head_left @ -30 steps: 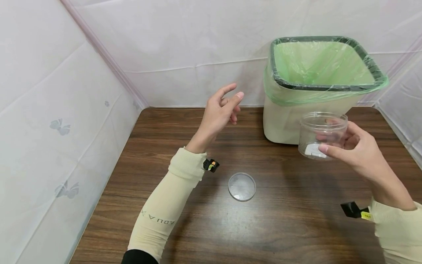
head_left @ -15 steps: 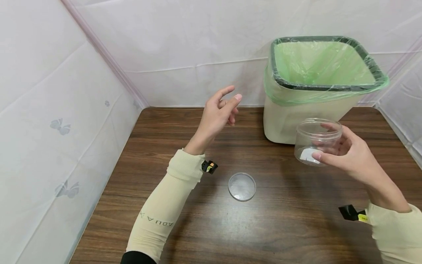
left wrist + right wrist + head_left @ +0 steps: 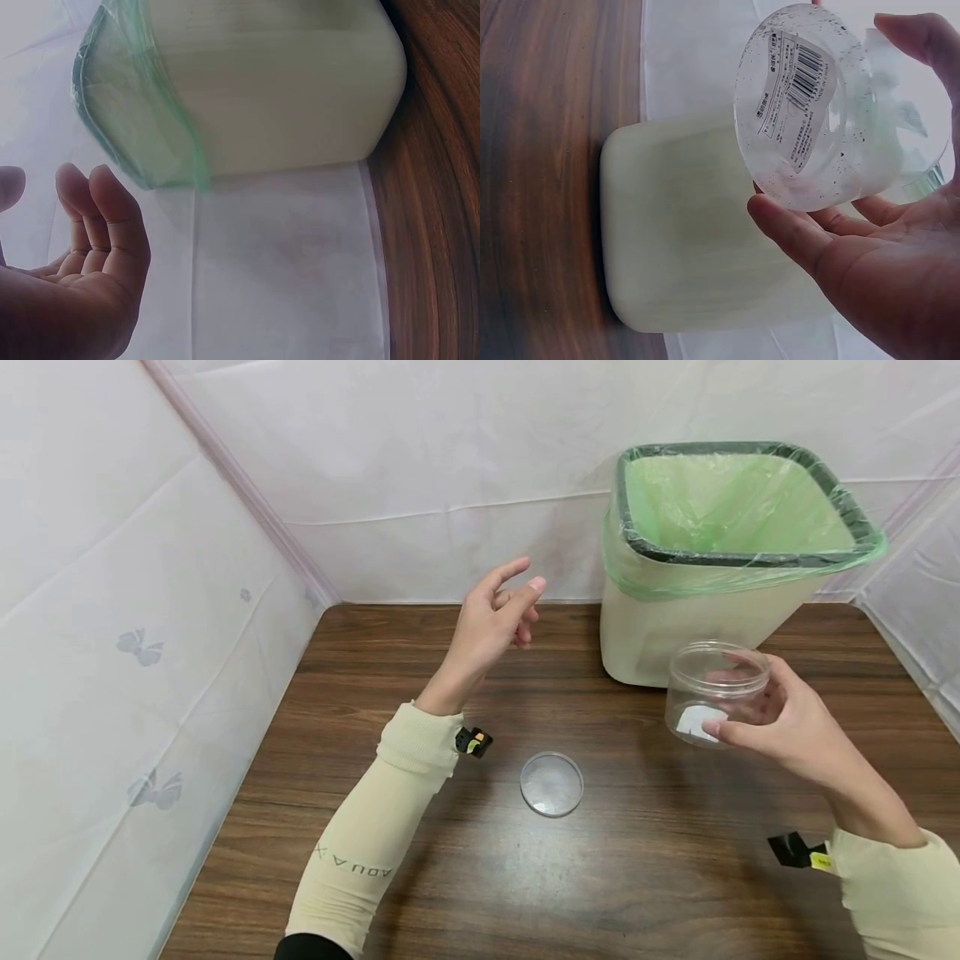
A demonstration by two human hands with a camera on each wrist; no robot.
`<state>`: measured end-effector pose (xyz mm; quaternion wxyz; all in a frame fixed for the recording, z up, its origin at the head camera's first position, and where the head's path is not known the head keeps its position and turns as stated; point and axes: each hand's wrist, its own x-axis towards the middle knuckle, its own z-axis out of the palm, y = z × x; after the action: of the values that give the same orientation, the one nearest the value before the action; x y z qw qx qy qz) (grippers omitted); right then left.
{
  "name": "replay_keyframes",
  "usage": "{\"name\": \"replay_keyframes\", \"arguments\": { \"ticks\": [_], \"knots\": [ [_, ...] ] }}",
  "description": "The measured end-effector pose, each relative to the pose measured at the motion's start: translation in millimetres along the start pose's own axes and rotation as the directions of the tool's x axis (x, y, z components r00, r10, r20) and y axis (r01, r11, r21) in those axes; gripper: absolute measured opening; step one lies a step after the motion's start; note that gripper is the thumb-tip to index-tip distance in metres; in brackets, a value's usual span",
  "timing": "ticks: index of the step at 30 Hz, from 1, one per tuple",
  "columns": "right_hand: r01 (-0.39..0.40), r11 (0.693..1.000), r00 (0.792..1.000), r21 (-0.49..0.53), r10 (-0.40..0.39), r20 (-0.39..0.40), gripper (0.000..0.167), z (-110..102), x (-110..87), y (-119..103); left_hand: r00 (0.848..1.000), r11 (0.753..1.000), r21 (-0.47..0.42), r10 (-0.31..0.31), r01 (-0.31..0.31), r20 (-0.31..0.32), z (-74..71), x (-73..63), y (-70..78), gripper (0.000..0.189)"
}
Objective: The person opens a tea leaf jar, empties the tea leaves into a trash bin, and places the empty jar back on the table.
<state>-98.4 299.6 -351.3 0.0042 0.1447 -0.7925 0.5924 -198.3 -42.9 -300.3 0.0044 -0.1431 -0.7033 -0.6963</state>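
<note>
My right hand (image 3: 798, 727) grips a clear round plastic jar (image 3: 714, 687) by its side, thumb in front and fingers behind. The jar is held above the table, in front of the bin. On its underside, a white barcode label (image 3: 799, 97) and dark specks show in the right wrist view. My left hand (image 3: 486, 620) hovers over the back of the table, fingers loosely bent, holding nothing. In the left wrist view, that hand (image 3: 97, 262) is apart from the bin. A clear round lid (image 3: 551, 785) lies flat on the table between the two arms.
A cream bin (image 3: 663, 635) lined with a green bag (image 3: 720, 510) stands at the back right of the brown wooden table (image 3: 480, 893). Pale sheeting (image 3: 375, 460) with faint bow prints hangs behind and at both sides.
My right hand has brought the jar slightly down, left and closer to me. The left hand has drifted a little lower and leftward. The lid and bin have stayed put.
</note>
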Motion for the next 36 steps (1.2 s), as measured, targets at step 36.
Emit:
{"name": "replay_keyframes", "arguments": {
  "ticks": [36],
  "knots": [
    [0.005,0.984,0.997,-0.178,0.009,0.079,0.083,25.3,-6.0,26.5,1.0,0.999,0.053,-0.006,0.007,-0.025,-6.2,-10.2,-5.6,0.05]
  ]
}}
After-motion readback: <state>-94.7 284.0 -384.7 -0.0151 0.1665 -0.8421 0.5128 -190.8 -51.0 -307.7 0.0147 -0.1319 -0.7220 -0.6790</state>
